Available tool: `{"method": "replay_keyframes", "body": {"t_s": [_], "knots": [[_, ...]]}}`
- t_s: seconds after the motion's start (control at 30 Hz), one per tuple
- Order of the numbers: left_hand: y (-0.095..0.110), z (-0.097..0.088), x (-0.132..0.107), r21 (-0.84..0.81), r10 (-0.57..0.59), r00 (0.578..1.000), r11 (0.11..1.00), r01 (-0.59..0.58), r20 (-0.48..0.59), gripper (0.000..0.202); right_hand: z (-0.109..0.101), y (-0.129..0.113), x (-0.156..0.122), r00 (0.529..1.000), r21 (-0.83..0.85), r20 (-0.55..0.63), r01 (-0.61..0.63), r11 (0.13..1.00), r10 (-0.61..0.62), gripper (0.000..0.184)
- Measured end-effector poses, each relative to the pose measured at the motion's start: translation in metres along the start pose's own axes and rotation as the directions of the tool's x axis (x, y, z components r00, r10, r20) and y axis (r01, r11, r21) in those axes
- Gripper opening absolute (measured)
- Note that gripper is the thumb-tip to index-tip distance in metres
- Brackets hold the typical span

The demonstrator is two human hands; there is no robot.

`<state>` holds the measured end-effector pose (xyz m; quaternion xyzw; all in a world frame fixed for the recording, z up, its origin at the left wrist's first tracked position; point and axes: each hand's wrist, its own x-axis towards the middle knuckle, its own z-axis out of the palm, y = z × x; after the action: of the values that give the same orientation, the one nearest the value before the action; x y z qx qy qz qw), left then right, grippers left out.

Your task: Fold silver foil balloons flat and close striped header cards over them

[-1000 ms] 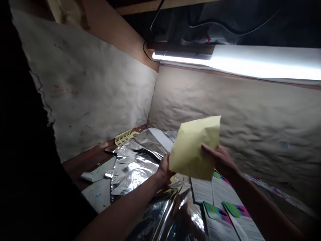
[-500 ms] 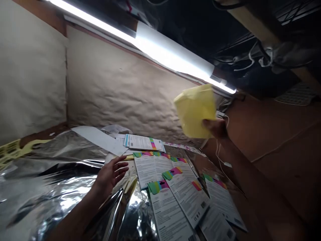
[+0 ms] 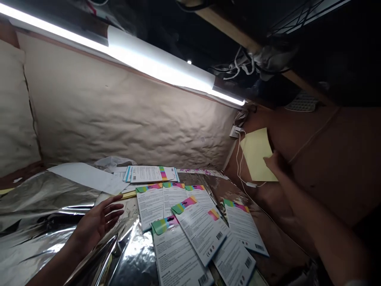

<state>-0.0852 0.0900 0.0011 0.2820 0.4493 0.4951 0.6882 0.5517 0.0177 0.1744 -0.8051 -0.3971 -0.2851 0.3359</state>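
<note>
My right hand (image 3: 278, 165) grips a pale yellow sheet (image 3: 257, 155) by its right edge, in the air by the brown wall. Over silver foil (image 3: 133, 254) my left hand (image 3: 97, 222) hangs with fingers stretched and apart, holding nothing. Just beyond its fingertips lies a thin gold-yellow strip (image 3: 128, 194). Several white printed packets (image 3: 202, 230) with bright multicoloured top flaps lie spread and partly overlapping between my hands. Behind them rests a small stack of similar packets (image 3: 147, 174), turned sideways.
A long white paper (image 3: 89, 176) and a clear plastic bag (image 3: 114, 161) lie at the back left. White cables (image 3: 239, 159) hang from a wall socket (image 3: 235, 131) near the yellow sheet. A lit tube lamp (image 3: 160, 63) runs overhead below dark beams.
My right hand has carried the yellow sheet rightward and down, from in front of the paper-covered wall to the brown wall. The view has turned right. My left hand stays open over the foil.
</note>
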Motion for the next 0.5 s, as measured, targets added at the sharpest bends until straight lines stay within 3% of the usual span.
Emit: {"method": "replay_keyframes", "body": {"t_s": [0.13,0.23,0.3,0.37,0.43,0.5], "knots": [[0.001,-0.002,-0.001,0.022,0.013,1.000,1.000,-0.013,0.001,0.020,0.002,-0.013,0.004,1.000,-0.017,0.006,0.005,1.000,-0.005,0.072],[-0.002,-0.004,0.002,0.052,0.015,1.000,0.999,-0.016,0.026,0.021,0.006,-0.021,-0.020,0.995,0.005,0.084,0.057,0.998,-0.057,0.059],[-0.003,-0.005,0.005,0.086,0.022,0.999,0.996,-0.025,0.041,0.022,0.010,-0.018,-0.055,0.968,0.035,0.240,0.070,0.997,-0.076,0.036],[-0.004,-0.004,0.006,0.127,0.031,0.998,0.991,-0.037,0.045,0.021,0.013,-0.005,-0.102,0.904,0.061,0.424,0.040,0.997,-0.062,0.024],[-0.005,-0.003,0.006,0.172,0.035,0.998,0.984,-0.044,0.056,0.020,0.014,0.013,-0.150,0.826,0.064,0.564,-0.026,0.998,-0.014,0.030],[-0.006,-0.001,0.005,0.221,0.044,0.995,0.973,-0.062,0.089,0.022,0.014,0.031,-0.190,0.776,0.063,0.629,-0.102,0.993,0.040,0.035]]}}
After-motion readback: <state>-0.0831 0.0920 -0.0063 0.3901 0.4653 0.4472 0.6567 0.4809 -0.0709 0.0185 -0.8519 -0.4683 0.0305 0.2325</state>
